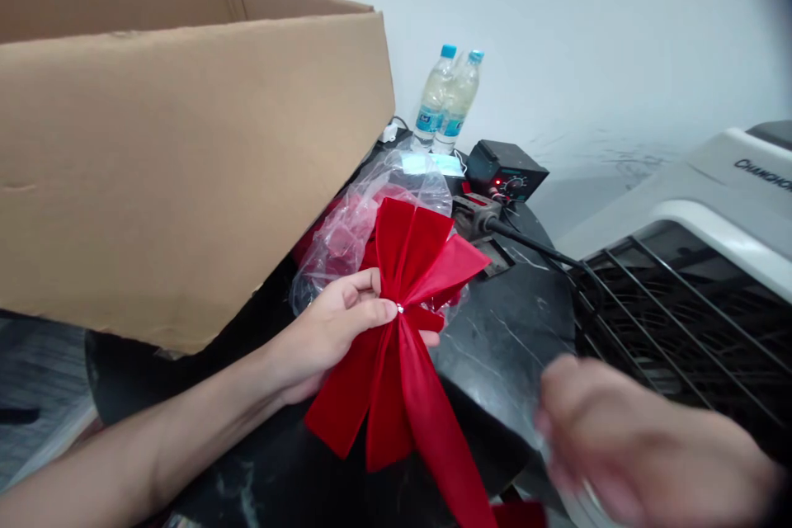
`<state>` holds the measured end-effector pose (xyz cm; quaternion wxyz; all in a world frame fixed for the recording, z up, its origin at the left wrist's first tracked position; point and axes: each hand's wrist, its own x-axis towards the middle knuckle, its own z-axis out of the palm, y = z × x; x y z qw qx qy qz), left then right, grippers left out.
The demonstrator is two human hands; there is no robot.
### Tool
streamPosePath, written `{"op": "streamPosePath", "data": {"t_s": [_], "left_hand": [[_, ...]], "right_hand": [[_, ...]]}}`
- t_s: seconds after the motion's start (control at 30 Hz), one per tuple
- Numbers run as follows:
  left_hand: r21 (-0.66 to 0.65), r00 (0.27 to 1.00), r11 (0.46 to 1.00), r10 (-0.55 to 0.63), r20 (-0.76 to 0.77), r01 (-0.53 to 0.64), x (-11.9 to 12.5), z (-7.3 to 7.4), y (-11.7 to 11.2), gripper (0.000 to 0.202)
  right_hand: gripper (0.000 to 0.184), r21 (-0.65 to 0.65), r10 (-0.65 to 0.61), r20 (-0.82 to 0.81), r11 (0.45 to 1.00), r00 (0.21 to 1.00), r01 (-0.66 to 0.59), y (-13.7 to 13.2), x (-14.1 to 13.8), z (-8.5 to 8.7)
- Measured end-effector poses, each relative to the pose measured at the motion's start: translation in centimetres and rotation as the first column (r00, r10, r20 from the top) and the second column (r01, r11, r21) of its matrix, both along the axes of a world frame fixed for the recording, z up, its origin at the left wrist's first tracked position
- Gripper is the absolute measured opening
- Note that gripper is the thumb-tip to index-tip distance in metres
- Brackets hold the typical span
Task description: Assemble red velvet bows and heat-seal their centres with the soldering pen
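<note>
My left hand pinches a red velvet bow at its knot, thumb and fingers closed on the centre where a small silver tie shows. The bow's loops fan upward and its long tails hang down over the dark marbled table. Behind the bow lies a crumpled clear plastic bag with more red inside. My right hand is at the lower right, close to the camera and smeared by motion; its fingers cannot be made out.
A large open cardboard box fills the left side. Two water bottles stand at the back by the white wall. A black box with a red light and dial sits beside them, with a black cable running right. A white appliance with a wire grille is at right.
</note>
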<state>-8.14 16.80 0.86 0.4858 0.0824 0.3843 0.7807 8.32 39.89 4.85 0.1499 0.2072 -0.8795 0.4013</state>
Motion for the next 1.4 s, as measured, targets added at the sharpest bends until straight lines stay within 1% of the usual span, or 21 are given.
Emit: {"op": "streamPosePath", "data": {"t_s": [0.03, 0.07, 0.13, 0.17, 0.2, 0.23, 0.3, 0.37, 0.4, 0.47, 0.53, 0.63, 0.7, 0.8, 0.83, 0.9, 0.97, 1.07, 1.17, 1.27, 1.4], "left_hand": [[0.007, 1.000, 1.000, -0.004, -0.004, 0.004, 0.1, 0.0, 0.0, 0.014], [0.015, 1.000, 1.000, -0.009, -0.008, 0.009, 0.1, 0.0, 0.0, 0.013], [0.026, 0.999, 0.999, -0.027, -0.022, 0.027, 0.1, 0.0, 0.0, 0.014], [0.021, 0.999, 0.999, -0.034, -0.027, 0.035, 0.1, 0.1, 0.0, 0.015], [0.012, 0.999, 0.999, -0.044, -0.029, 0.044, 0.1, 0.1, 0.0, 0.017], [0.004, 0.998, 0.998, -0.055, -0.028, 0.055, 0.0, 0.1, 0.1, 0.020], [-0.008, 0.997, 0.997, -0.075, -0.032, 0.074, 0.0, 0.1, 0.1, 0.025], [-0.030, 0.996, 0.996, -0.084, -0.042, 0.083, -0.1, 0.1, 0.1, 0.026], [-0.038, 0.995, 0.996, -0.086, -0.048, 0.084, -0.1, 0.0, 0.1, 0.026], [-0.047, 0.994, 0.995, -0.093, -0.065, 0.090, 0.0, -0.2, 0.1, 0.025], [-0.058, 0.991, 0.993, -0.107, -0.085, 0.102, 0.0, -0.4, 0.1, 0.025], [-0.114, 0.983, 0.981, -0.163, -0.080, 0.154, 0.1, -0.3, 0.2, 0.027], [-0.148, 0.976, 0.969, -0.210, -0.058, 0.200, 0.1, -0.1, 0.2, 0.030], [-0.181, 0.965, 0.955, -0.252, -0.070, 0.236, 0.1, 0.0, 0.1, 0.032], [-0.180, 0.965, 0.956, -0.249, -0.079, 0.232, 0.1, -0.1, 0.1, 0.033], [-0.160, 0.971, 0.967, -0.217, -0.102, 0.200, 0.0, -0.3, 0.0, 0.040], [-0.139, 0.972, 0.974, -0.195, -0.130, 0.177, -0.2, -0.6, 0.0, 0.048], [-0.159, 0.962, 0.970, -0.213, -0.172, 0.186, -0.2, -0.7, -0.1, 0.051], [-0.197, 0.953, 0.964, -0.217, -0.211, 0.176, -0.1, -0.3, -0.1, 0.051], [-0.244, 0.945, 0.956, -0.221, -0.243, 0.161, 0.0, 0.1, -0.1, 0.051], [-0.302, 0.930, 0.936, -0.261, -0.260, 0.178, -0.1, 0.0, -0.1, 0.051]], "right_hand": [[0.048, 0.008, -0.079, -0.070, 0.997, 0.994, 0.080, -0.1, -0.6, -0.1], [0.051, 0.073, -0.121, -0.107, 0.989, 0.987, 0.130, -0.3, -1.3, -0.3], [0.052, 0.226, -0.118, -0.137, 0.963, 0.984, 0.147, -1.0, -3.1, -0.9], [0.049, 0.280, -0.098, -0.156, 0.950, 0.983, 0.140, -1.4, -3.9, -1.3], [0.045, 0.298, -0.080, -0.185, 0.945, 0.979, 0.133, -1.7, -4.6, -1.6], [0.039, 0.288, -0.068, -0.220, 0.949, 0.973, 0.131, -2.0, -5.2, -1.9], [0.027, 0.222, -0.059, -0.285, 0.967, 0.957, 0.126, -2.4, -6.0, -2.4], [0.022, 0.172, -0.050, -0.324, 0.979, 0.945, 0.111, -2.3, -6.2, -2.7], [0.023, 0.182, -0.029, -0.338, 0.979, 0.941, 0.095, -2.2, -6.1, -2.8], [0.027, 0.243, 0.025, -0.337, 0.968, 0.941, 0.061, -1.8, -5.8, -2.8], [0.030, 0.293, 0.071, -0.313, 0.956, 0.947, 0.025, -1.5, -5.4, -2.6], [0.035, 0.366, 0.149, -0.311, 0.930, 0.939, -0.026, -1.3, -5.3, -1.6], [0.038, 0.463, 0.238, -0.301, 0.883, 0.923, -0.077, -1.4, -5.5, -0.6], [0.040, 0.590, 0.367, -0.210, 0.787, 0.906, -0.182, -1.5, -6.2, 0.8], [0.041, 0.611, 0.389, -0.175, 0.763, 0.905, -0.210, -1.6, -6.5, 1.2], [0.041, 0.628, 0.389, -0.124, 0.743, 0.913, -0.232, -1.6, -6.9, 1.6], [0.039, 0.634, 0.368, -0.099, 0.739, 0.925, -0.227, -1.6, -7.1, 1.7], [0.030, 0.622, 0.350, -0.084, 0.750, 0.933, -0.225, -1.3, -7.2, 1.3], [0.021, 0.565, 0.315, -0.055, 0.792, 0.947, -0.231, -1.1, -7.1, 0.8], [0.018, 0.519, 0.288, -0.036, 0.824, 0.957, -0.228, -1.1, -6.9, 0.3], [0.017, 0.541, 0.283, -0.012, 0.808, 0.959, -0.232, -1.6, -7.0, 0.1]]}}
